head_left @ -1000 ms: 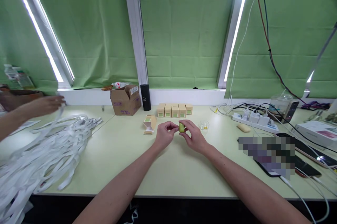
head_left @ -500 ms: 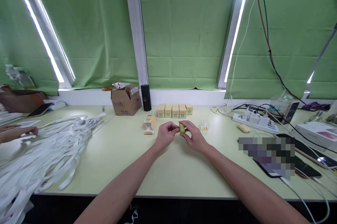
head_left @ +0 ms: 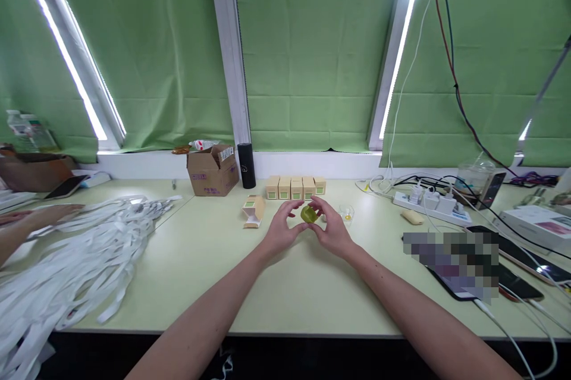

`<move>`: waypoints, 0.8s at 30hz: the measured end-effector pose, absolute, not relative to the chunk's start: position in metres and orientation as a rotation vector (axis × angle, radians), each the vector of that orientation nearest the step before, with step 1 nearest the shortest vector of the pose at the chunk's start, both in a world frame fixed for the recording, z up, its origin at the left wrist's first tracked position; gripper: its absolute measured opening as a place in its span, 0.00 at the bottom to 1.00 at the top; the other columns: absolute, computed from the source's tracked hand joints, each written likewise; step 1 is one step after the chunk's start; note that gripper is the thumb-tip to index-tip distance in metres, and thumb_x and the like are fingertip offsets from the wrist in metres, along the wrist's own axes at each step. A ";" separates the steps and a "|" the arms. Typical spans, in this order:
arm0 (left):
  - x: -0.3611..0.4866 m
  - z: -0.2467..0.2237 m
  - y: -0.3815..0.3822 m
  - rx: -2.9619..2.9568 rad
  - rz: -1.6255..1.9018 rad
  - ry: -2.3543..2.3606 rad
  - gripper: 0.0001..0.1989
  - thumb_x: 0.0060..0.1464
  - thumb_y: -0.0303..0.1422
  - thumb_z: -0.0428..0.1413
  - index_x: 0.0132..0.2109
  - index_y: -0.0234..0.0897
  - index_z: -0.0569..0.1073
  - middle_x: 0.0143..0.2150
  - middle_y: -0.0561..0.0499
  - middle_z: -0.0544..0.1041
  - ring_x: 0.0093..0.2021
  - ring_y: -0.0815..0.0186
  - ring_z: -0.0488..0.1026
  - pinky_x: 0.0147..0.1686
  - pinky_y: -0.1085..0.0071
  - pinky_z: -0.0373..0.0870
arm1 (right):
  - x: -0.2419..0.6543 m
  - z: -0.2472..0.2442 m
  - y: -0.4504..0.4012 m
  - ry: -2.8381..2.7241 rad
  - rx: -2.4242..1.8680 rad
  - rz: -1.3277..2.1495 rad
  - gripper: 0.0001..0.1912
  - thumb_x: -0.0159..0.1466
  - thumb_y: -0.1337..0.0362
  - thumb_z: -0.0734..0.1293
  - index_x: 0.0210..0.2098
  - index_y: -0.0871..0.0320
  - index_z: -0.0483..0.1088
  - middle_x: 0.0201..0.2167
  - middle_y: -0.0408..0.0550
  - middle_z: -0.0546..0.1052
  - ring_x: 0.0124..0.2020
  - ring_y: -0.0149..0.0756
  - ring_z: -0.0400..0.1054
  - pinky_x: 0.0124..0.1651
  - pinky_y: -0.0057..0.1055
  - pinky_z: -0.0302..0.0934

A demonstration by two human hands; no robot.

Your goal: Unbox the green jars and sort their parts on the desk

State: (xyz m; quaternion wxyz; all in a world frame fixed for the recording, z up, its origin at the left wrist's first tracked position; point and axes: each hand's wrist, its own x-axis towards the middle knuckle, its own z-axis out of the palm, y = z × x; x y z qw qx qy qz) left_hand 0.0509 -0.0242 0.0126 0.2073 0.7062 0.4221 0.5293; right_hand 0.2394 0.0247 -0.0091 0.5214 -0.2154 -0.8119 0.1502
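Observation:
A small, shiny green piece (head_left: 308, 214) with a rounded face is held just above the table, between my two hands; its exact kind I cannot make out. My right hand (head_left: 332, 228) grips it from the right, fingers curled behind and thumb below. From the left, my left hand (head_left: 283, 228) steadies it with the thumb at its lower edge and the fingers arched near its top. Left of my hands stands an opened small cardboard box (head_left: 254, 212) with its flap out. Right of them sits a small clear plastic holder (head_left: 347, 214) with something yellow in it.
Several small beige boxes (head_left: 297, 188) stand in a row behind my hands. Further back are a brown carton (head_left: 213, 173) and a black cylinder (head_left: 246, 166). White straps (head_left: 102, 255) cover the left, near another person's hand (head_left: 57, 213). A power strip (head_left: 432, 209) and phones (head_left: 520, 282) lie right.
The green piece has turned, now showing a rounded face rather than its side. My fingers have spread around it. At the left, the other person's hand has moved over the straps.

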 end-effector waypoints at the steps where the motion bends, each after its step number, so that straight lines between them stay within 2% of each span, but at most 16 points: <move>1: 0.051 0.013 -0.024 1.995 1.466 1.171 0.24 0.55 0.32 0.67 0.59 0.45 0.75 0.61 0.43 0.74 0.61 0.54 0.72 0.57 0.55 0.72 | 0.239 -0.009 0.024 -1.958 -0.510 0.328 0.36 0.67 0.68 0.68 0.71 0.48 0.55 0.54 0.54 0.75 0.53 0.47 0.73 0.51 0.49 0.74; 6: 0.051 0.011 -0.022 2.039 1.520 1.209 0.22 0.54 0.26 0.65 0.55 0.46 0.77 0.57 0.45 0.77 0.59 0.55 0.72 0.56 0.56 0.71 | 0.240 -0.005 0.021 -2.017 -0.448 0.211 0.31 0.68 0.70 0.65 0.69 0.49 0.56 0.56 0.56 0.73 0.56 0.50 0.71 0.52 0.52 0.74; 12: 0.049 0.008 -0.018 2.020 1.544 1.241 0.23 0.54 0.27 0.66 0.56 0.46 0.77 0.57 0.46 0.77 0.59 0.56 0.71 0.55 0.57 0.72 | 0.241 -0.005 0.022 -1.990 -0.423 0.148 0.22 0.70 0.70 0.64 0.62 0.50 0.63 0.56 0.57 0.73 0.59 0.49 0.69 0.55 0.51 0.74; 19: 0.050 0.008 -0.019 2.091 1.555 1.289 0.21 0.55 0.27 0.66 0.55 0.45 0.77 0.54 0.47 0.78 0.57 0.57 0.71 0.53 0.58 0.73 | 0.242 -0.002 0.019 -1.998 -0.367 0.131 0.19 0.71 0.69 0.64 0.60 0.50 0.67 0.56 0.57 0.72 0.59 0.48 0.70 0.61 0.52 0.72; 24: 0.051 0.007 -0.021 2.258 1.592 1.314 0.18 0.55 0.26 0.65 0.53 0.43 0.75 0.50 0.47 0.78 0.55 0.55 0.71 0.53 0.54 0.73 | 0.239 -0.004 0.020 -1.953 -0.347 0.097 0.15 0.72 0.70 0.62 0.54 0.51 0.73 0.55 0.57 0.71 0.54 0.45 0.73 0.55 0.48 0.75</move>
